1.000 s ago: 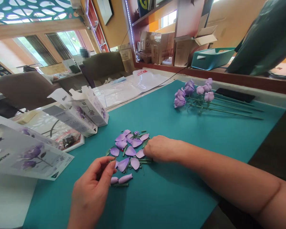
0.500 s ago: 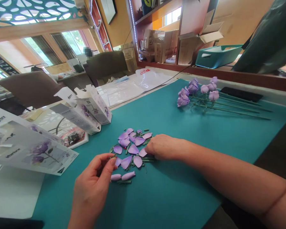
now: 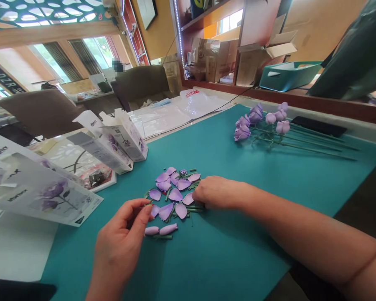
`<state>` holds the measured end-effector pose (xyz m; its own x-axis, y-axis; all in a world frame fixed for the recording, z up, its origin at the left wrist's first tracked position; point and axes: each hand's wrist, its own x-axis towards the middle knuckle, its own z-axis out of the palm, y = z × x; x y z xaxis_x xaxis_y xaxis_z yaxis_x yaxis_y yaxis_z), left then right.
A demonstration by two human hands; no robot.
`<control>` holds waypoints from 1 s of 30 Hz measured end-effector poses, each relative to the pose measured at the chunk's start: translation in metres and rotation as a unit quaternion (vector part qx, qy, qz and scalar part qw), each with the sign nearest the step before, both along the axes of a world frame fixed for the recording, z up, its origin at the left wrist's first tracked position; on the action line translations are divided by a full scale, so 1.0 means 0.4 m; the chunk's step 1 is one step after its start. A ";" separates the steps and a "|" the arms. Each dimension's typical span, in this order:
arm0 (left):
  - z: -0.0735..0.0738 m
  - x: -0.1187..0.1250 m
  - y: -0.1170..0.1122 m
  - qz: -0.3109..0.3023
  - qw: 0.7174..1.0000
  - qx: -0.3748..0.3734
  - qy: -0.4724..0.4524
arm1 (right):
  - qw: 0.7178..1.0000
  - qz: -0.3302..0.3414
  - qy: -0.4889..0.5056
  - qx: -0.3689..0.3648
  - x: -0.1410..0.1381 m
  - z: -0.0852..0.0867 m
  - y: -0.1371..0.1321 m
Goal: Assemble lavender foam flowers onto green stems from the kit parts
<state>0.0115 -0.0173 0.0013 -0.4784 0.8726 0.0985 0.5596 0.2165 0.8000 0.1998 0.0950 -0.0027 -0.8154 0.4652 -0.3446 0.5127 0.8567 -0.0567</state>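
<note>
A heap of loose purple petals (image 3: 171,194) and short green stem pieces (image 3: 163,237) lies on the teal mat (image 3: 232,251). My left hand (image 3: 120,242) hovers at the heap's left edge, thumb and fingers pinched on a thin green stem piece (image 3: 148,203). My right hand (image 3: 216,192) rests knuckles-up on the heap's right side, fingers curled down among the green pieces; what they grip is hidden.
Several finished purple flowers on long green stems (image 3: 269,125) lie at the far right of the mat. Opened white product boxes (image 3: 113,142) and a printed sheet (image 3: 44,194) sit at the left. Clear plastic bags (image 3: 175,110) lie behind; a teal bin (image 3: 285,75) stands on the shelf.
The view shifted slightly, so everything sits a little further right in the frame. Both hands stay at the heap, barely moved.
</note>
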 end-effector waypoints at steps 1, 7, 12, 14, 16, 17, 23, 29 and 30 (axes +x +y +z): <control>0.001 0.000 0.000 -0.001 1.000 -0.001 0.002 | 1.000 0.000 -0.001 0.004 -0.004 -0.001 -0.004; 0.001 -0.006 0.000 -0.011 1.000 0.004 0.009 | 1.000 -0.011 -0.002 0.010 -0.021 0.011 -0.033; 0.000 -0.007 0.000 -0.015 1.000 0.014 0.019 | 1.000 -0.006 0.020 0.017 -0.023 0.003 -0.038; -0.001 -0.003 0.000 -0.016 1.000 0.015 0.021 | 0.999 -0.018 0.050 0.001 -0.018 0.000 -0.029; -0.002 0.005 -0.002 -0.026 1.000 0.013 0.011 | 0.991 -0.035 0.126 -0.036 -0.015 0.003 -0.018; -0.003 0.010 -0.003 -0.036 0.999 0.012 0.006 | 0.980 -0.047 0.177 -0.073 -0.015 0.005 -0.014; -0.005 0.036 -0.007 -0.112 0.993 0.009 0.029 | 0.807 -0.118 0.437 -0.380 -0.038 0.001 -0.017; -0.007 0.048 -0.007 -0.131 0.991 0.016 0.036 | 0.746 -0.134 0.486 -0.435 -0.055 -0.008 -0.031; -0.007 0.050 -0.007 -0.130 0.991 0.017 0.032 | 0.748 -0.135 0.484 -0.433 -0.055 -0.007 -0.032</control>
<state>0.0315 -0.0201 -0.0017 -0.2292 0.9613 0.1531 0.6420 0.0311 0.7661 0.1779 0.0823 -0.0057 -0.7954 0.6010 0.0787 0.0203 0.1561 -0.9875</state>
